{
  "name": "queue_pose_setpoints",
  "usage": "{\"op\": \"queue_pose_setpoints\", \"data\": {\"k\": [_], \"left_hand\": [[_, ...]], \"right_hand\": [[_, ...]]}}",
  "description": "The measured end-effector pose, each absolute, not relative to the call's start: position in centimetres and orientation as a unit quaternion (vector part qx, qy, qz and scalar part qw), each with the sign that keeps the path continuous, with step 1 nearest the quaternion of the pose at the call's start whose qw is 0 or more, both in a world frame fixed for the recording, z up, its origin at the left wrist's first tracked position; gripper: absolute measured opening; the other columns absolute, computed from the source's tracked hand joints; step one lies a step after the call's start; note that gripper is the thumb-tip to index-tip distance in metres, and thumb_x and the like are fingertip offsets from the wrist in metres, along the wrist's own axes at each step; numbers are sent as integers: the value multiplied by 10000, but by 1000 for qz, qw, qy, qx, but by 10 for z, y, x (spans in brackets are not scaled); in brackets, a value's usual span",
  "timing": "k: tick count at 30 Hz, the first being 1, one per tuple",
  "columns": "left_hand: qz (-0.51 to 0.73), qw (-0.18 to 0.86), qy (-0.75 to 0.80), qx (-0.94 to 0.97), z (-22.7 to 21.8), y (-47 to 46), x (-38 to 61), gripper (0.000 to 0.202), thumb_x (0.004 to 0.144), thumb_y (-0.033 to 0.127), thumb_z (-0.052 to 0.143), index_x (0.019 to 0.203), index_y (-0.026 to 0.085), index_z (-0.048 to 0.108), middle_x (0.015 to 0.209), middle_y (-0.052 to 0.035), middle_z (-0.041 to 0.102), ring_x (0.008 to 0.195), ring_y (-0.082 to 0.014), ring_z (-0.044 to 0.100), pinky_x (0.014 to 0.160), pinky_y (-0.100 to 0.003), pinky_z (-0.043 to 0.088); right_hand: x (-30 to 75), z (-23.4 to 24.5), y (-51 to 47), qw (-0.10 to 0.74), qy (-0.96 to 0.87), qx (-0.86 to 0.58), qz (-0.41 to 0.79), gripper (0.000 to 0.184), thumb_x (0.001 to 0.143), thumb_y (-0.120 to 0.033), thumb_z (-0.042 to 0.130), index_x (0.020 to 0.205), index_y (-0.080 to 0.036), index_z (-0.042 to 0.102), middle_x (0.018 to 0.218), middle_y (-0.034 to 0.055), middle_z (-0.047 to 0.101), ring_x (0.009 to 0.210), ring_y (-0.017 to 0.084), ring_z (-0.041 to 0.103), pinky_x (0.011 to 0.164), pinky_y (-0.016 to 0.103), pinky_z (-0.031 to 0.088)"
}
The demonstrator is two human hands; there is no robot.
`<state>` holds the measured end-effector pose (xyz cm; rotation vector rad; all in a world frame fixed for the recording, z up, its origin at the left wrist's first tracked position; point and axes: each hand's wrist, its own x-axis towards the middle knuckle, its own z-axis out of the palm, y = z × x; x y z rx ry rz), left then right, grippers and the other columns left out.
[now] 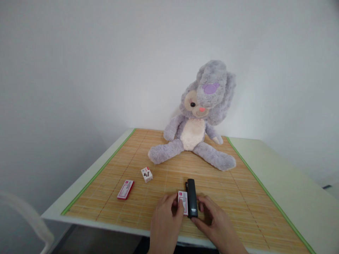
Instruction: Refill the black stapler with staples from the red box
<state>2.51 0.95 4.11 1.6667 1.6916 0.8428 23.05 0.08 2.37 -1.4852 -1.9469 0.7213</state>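
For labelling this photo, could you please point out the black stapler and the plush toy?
Black stapler point(192, 197): head view, on its top surface.
Plush toy point(193, 134): head view, on its pale belly.

- The left hand point(166, 219) has a white-and-red box point(182, 197) in its grip, just beside a black stapler point(192, 197).
- The right hand point(218, 224) touches the stapler's near end.
- A second white-and-red box point(125, 189) and a small white box point(147, 174) lie leftward on a bamboo mat point(166, 178).
- A grey plush toy point(193, 134) sits behind them.
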Motion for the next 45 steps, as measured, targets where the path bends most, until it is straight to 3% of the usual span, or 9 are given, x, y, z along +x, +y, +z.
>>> {"op": "queue_pose_setpoints", "data": {"k": [11, 17, 22, 26, 31, 38, 45], "left_hand": [[315, 297, 639, 636, 43, 7, 29, 293, 994, 415, 480, 1070, 282, 730, 992, -42, 714, 956, -233, 659, 884, -384, 489], [355, 290, 628, 628, 42, 8, 13, 380, 1019, 466, 443, 1249, 279, 683, 1170, -58, 709, 1051, -229, 673, 939, -370, 516], [367, 79, 695, 613, 32, 22, -68, 428, 980, 487, 472, 1252, 232, 683, 1107, -87, 687, 1061, -275, 640, 995, -423, 490], [297, -69, 770, 561, 16, 28, -139, 574, 885, 585, 541, 1276, 187, 676, 1118, -123, 653, 1092, -336, 598, 1050, -504, 435], [267, 5, 783, 562, 4, 26, -165, 597, 876, 651, 541, 1275, 229, 677, 1190, -101, 672, 1092, -313, 622, 994, -437, 469], [299, 34, 782, 546, 7, 26, -155, 476, 852, 613, 595, 1143, 258, 722, 1107, -49, 718, 980, -271, 670, 894, -376, 497], [384, 83, 721, 571, 32, 19, -81, 420, 816, 557, 687, 1103, 255, 744, 1029, -47, 730, 902, -241, 660, 826, -352, 517]], "right_hand": [[229, 23, -1, 283, -736, -562, 251, 461, 853, -263, 688, 1304, -276, 595, 943, 16, 640, 892, 228, 640, 813, 342, 517], [230, 23, -2, 272, -739, -563, 251, 466, 873, -282, 685, 1326, -266, 579, 940, 17, 632, 886, 227, 636, 806, 347, 512], [229, 24, -3, 270, -736, -568, 252, 465, 893, -290, 672, 1342, -259, 557, 967, 23, 632, 905, 221, 633, 828, 350, 511], [229, 24, -2, 270, -738, -567, 247, 462, 890, -284, 670, 1339, -258, 561, 957, 19, 635, 902, 218, 636, 828, 341, 513], [230, 22, -2, 268, -740, -570, 236, 465, 879, -295, 681, 1333, -270, 579, 929, 6, 645, 875, 214, 648, 805, 328, 517], [230, 19, -3, 262, -739, -575, 233, 433, 880, -291, 680, 1303, -260, 590, 917, -2, 641, 858, 201, 649, 786, 311, 511], [228, 20, -1, 257, -736, -583, 232, 401, 884, -311, 682, 1270, -246, 596, 892, -3, 622, 836, 198, 638, 770, 313, 496]]}}
